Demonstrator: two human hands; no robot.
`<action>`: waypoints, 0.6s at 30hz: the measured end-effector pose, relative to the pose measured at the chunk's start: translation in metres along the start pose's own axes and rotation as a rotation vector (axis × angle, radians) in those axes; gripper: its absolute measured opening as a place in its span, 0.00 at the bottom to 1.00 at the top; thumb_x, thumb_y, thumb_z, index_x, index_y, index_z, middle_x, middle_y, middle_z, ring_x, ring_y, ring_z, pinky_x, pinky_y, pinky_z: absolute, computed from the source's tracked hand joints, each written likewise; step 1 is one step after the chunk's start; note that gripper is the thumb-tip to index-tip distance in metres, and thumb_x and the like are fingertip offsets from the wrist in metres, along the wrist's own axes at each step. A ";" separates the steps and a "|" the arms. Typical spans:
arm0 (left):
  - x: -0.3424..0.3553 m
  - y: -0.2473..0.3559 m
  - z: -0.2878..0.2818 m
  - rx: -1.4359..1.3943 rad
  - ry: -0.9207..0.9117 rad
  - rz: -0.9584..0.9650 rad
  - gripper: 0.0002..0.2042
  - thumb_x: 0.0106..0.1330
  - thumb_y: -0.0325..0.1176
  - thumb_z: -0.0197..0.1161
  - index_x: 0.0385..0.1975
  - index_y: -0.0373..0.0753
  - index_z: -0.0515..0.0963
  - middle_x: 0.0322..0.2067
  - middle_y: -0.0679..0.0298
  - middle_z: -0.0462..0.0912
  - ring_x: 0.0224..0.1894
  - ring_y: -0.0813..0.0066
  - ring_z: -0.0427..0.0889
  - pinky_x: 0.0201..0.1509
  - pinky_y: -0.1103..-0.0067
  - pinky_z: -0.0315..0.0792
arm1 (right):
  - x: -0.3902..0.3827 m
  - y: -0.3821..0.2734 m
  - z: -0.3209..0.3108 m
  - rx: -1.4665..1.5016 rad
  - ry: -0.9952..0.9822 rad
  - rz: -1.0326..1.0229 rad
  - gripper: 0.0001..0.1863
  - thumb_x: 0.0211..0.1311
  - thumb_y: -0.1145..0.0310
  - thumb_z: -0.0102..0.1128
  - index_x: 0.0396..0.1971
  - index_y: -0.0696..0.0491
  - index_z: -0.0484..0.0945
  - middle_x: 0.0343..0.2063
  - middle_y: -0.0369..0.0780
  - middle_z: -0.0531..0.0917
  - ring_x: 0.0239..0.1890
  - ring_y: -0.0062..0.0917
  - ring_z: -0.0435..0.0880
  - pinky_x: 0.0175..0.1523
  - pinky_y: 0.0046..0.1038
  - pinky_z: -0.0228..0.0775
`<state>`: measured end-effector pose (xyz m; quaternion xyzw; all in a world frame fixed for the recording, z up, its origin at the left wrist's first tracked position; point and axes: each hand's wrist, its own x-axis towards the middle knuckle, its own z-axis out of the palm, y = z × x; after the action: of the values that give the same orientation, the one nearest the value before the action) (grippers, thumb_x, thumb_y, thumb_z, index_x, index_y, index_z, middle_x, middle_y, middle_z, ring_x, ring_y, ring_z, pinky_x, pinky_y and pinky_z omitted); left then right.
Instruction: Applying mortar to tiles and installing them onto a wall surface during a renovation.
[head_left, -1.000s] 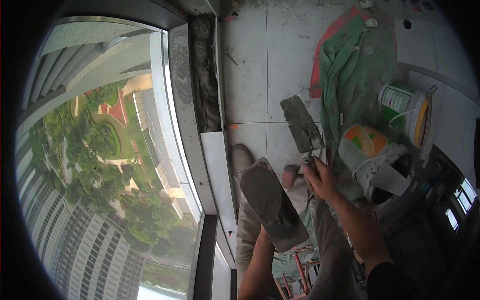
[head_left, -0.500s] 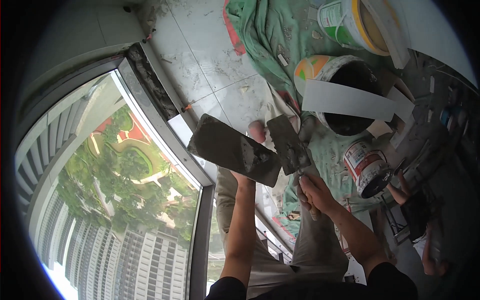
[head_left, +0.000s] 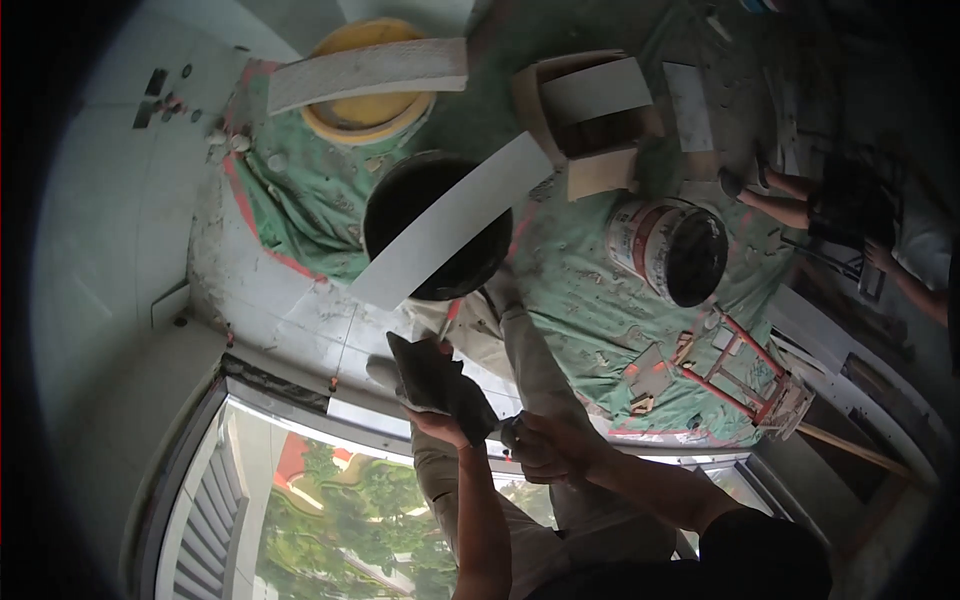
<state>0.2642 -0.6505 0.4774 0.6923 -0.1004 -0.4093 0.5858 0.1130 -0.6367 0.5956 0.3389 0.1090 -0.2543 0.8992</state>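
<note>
We've got our left fingers (head_left: 440, 428) curled along the edge of a dark slab (head_left: 418, 378) that sits just beyond them, and our right fingers (head_left: 543, 455) wrapped round a trowel (head_left: 498, 428) just beside it; blade and slab merge, too blurred to separate. The slab looks stiff, probably heavy one-handed, its coated face likely slippery, so we'd support it underneath, near the middle. Farther out from the fingers, a white strip (head_left: 460, 215) spans a black-mouthed bucket (head_left: 408, 195).
</note>
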 end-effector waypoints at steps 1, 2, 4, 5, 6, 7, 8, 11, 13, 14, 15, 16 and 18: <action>-0.019 -0.017 0.025 0.034 -0.116 -0.090 0.30 0.70 0.39 0.75 0.68 0.32 0.74 0.54 0.52 0.87 0.56 0.60 0.87 0.61 0.66 0.83 | -0.007 0.003 0.009 0.029 0.042 -0.047 0.29 0.90 0.41 0.40 0.56 0.52 0.79 0.17 0.32 0.72 0.10 0.20 0.65 0.14 0.26 0.58; -0.043 -0.034 0.044 0.057 -0.177 -0.135 0.31 0.68 0.39 0.77 0.67 0.32 0.74 0.54 0.52 0.87 0.56 0.60 0.88 0.61 0.66 0.83 | -0.023 -0.001 0.020 0.091 0.000 -0.093 0.29 0.90 0.41 0.40 0.57 0.52 0.78 0.18 0.32 0.72 0.10 0.20 0.65 0.14 0.26 0.58; -0.063 -0.053 0.038 0.569 -0.309 -0.127 0.30 0.72 0.37 0.73 0.69 0.29 0.73 0.55 0.46 0.87 0.55 0.53 0.88 0.58 0.62 0.82 | -0.067 -0.024 0.034 -0.067 0.069 -0.321 0.30 0.89 0.40 0.41 0.56 0.54 0.79 0.18 0.32 0.71 0.10 0.20 0.67 0.15 0.26 0.59; -0.065 -0.055 0.027 0.851 -0.342 -0.082 0.29 0.74 0.36 0.71 0.69 0.28 0.72 0.55 0.43 0.87 0.55 0.50 0.88 0.57 0.60 0.81 | -0.084 -0.034 0.040 -0.210 0.184 -0.395 0.32 0.88 0.39 0.42 0.54 0.56 0.79 0.18 0.33 0.70 0.11 0.21 0.68 0.15 0.26 0.61; -0.067 -0.061 0.019 1.160 -0.330 -0.072 0.28 0.76 0.36 0.70 0.70 0.27 0.72 0.56 0.40 0.88 0.54 0.47 0.88 0.56 0.58 0.81 | -0.108 -0.047 0.043 -0.204 0.249 -0.505 0.33 0.87 0.38 0.45 0.54 0.57 0.79 0.18 0.35 0.71 0.11 0.22 0.66 0.16 0.26 0.61; -0.068 -0.067 0.010 1.021 -0.348 -0.057 0.25 0.77 0.38 0.70 0.67 0.29 0.76 0.52 0.38 0.89 0.51 0.43 0.89 0.52 0.54 0.78 | -0.140 -0.061 0.044 -0.417 0.437 -0.637 0.34 0.86 0.38 0.48 0.57 0.59 0.78 0.19 0.37 0.73 0.12 0.22 0.67 0.18 0.26 0.63; -0.066 -0.070 0.002 1.126 -0.364 -0.016 0.22 0.78 0.36 0.69 0.65 0.31 0.78 0.50 0.42 0.91 0.47 0.44 0.90 0.52 0.56 0.79 | -0.169 -0.079 0.041 -0.572 0.478 -0.786 0.32 0.88 0.42 0.47 0.60 0.60 0.78 0.19 0.39 0.73 0.13 0.21 0.70 0.20 0.25 0.65; -0.053 -0.057 -0.027 1.034 -0.520 -0.041 0.19 0.78 0.33 0.68 0.63 0.31 0.79 0.49 0.46 0.91 0.49 0.49 0.90 0.55 0.60 0.81 | -0.230 -0.123 0.011 -0.915 0.824 -1.294 0.19 0.91 0.60 0.46 0.62 0.60 0.75 0.23 0.38 0.78 0.16 0.16 0.71 0.24 0.21 0.65; -0.048 -0.047 -0.036 1.145 -0.526 -0.036 0.17 0.79 0.32 0.66 0.62 0.32 0.79 0.48 0.47 0.91 0.49 0.50 0.90 0.56 0.62 0.82 | -0.243 -0.177 -0.038 -1.010 1.255 -1.495 0.12 0.86 0.64 0.57 0.56 0.57 0.74 0.22 0.34 0.79 0.18 0.16 0.75 0.24 0.24 0.66; -0.046 -0.041 -0.040 1.207 -0.482 -0.069 0.16 0.80 0.33 0.65 0.62 0.32 0.80 0.49 0.47 0.91 0.48 0.50 0.90 0.56 0.62 0.82 | -0.242 -0.209 -0.070 -0.965 1.416 -1.550 0.11 0.83 0.64 0.62 0.50 0.54 0.74 0.22 0.33 0.79 0.18 0.15 0.76 0.24 0.25 0.66; -0.044 -0.035 -0.043 1.225 -0.506 -0.040 0.16 0.80 0.33 0.65 0.62 0.32 0.80 0.49 0.47 0.91 0.48 0.50 0.90 0.56 0.62 0.82 | -0.241 -0.243 -0.101 -0.887 1.573 -1.464 0.13 0.81 0.64 0.65 0.45 0.55 0.71 0.21 0.36 0.80 0.18 0.20 0.77 0.26 0.29 0.69; -0.042 -0.032 -0.045 1.287 -0.473 -0.084 0.17 0.81 0.34 0.64 0.64 0.33 0.79 0.50 0.47 0.91 0.49 0.49 0.90 0.57 0.62 0.82 | -0.238 -0.274 -0.131 -1.100 1.990 -1.316 0.15 0.81 0.62 0.66 0.43 0.56 0.70 0.22 0.43 0.83 0.21 0.35 0.83 0.29 0.38 0.73; -0.038 -0.021 -0.053 1.357 -0.427 -0.132 0.18 0.82 0.35 0.63 0.65 0.33 0.79 0.51 0.47 0.91 0.50 0.48 0.90 0.57 0.62 0.82 | -0.238 -0.297 -0.184 -1.301 1.981 -1.261 0.16 0.80 0.60 0.65 0.44 0.56 0.71 0.26 0.48 0.86 0.29 0.52 0.87 0.35 0.49 0.76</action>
<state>0.2684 -0.5822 0.4747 0.8135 -0.4033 -0.4177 -0.0325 -0.2511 -0.6134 0.3818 -0.2149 0.9460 -0.1739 0.1691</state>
